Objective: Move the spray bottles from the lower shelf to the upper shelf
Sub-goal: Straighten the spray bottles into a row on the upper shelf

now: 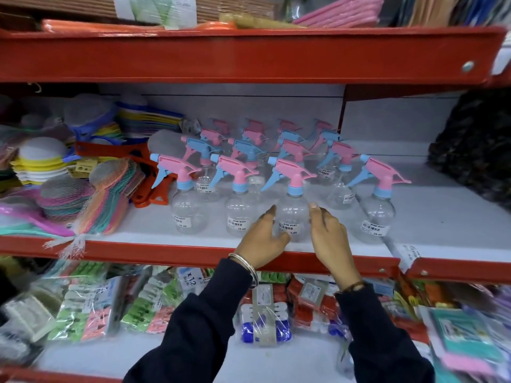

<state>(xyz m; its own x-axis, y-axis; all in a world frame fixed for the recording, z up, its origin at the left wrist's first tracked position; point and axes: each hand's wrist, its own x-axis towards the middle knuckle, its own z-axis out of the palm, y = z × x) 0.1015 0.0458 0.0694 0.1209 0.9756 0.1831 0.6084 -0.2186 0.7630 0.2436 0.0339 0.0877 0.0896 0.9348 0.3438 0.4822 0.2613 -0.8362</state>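
Note:
Several clear spray bottles with pink and blue trigger heads stand in rows on the white middle shelf (431,217). In the front row, one bottle (291,210) stands between my two hands. My left hand (262,236) is at its left side, fingers apart, thumb near its base. My right hand (329,233) is at its right side, fingers spread close to the glassy body. Whether either hand touches the bottle I cannot tell. Other front bottles stand at the left (188,208), left of centre (239,211) and far right (377,214).
Netted scrubbers and coloured pads (83,194) crowd the left of the same shelf. A dark bundle (475,150) sits at its right end. The red shelf edge (193,252) runs below my hands. Packets of clips (110,302) fill the shelf beneath. Folded mats lie on the top shelf (249,51).

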